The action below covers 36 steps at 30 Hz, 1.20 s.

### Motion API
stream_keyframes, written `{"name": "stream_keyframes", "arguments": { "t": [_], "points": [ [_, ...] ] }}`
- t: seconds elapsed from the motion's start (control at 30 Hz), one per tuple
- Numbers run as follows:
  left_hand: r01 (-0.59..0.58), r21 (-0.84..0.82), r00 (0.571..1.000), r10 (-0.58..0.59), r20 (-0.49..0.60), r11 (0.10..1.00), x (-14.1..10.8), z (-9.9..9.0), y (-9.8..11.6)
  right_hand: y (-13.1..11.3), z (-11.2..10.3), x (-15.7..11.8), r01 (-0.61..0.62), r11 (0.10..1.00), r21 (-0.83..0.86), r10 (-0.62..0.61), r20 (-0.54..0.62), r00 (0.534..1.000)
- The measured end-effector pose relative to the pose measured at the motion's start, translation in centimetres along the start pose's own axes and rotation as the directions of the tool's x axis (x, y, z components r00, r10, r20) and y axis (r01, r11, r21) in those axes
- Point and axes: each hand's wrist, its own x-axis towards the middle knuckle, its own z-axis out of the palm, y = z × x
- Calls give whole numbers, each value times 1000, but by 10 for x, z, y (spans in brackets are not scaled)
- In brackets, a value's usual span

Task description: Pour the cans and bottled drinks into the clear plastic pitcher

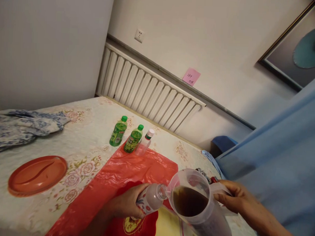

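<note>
While the left hand [129,202] grips a clear bottle [154,198], the right hand [233,198] holds a pitcher [210,224] of dark liquid [190,202] at the bottle's three o'clock.

1. Left hand [129,202]: its fingers hide the lower end of the bottle [154,198].
2. Right hand [233,198]: it hides part of the handle of the jug [212,224].
3. Just beyond the right hand, small items [203,173], half behind the jug: unclear.
4. Far left of the left hand, cloth [23,128]: cut by the edge.
5. Beyond both hands, note [192,76]: writing too small.
</note>
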Motion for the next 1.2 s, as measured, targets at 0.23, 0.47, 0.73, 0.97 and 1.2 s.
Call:
{"name": "stream_keyframes", "arguments": {
  "t": [0.23, 0.47, 0.73, 0.97, 1.2],
  "points": [
    [16, -11, 1000, -16, 4, 1000, -1, 1, 2, -12, 2, 1, -14, 1000, 2, 14, 3, 1000],
    [9, -3, 1000, -9, 11, 1000, 0, 1, -3, -14, 3, 2, -34, 999, 1, 34, 25, 999],
    [-1, 7, 1000, 0, 19, 1000, -1, 1, 1, -11, 1, 4, -11, 1000, -3, 11, 43, 999],
    [-9, 0, 1000, 9, 12, 1000, -1, 1, 0, -7, -3, 5, 26, 998, -54, -24, 47, 999],
    [-3, -4, 1000, 4, 24, 1000, -1, 1, 0, -4, -4, 7, 27, 999, -35, -24, 80, 997]
  ]
}}
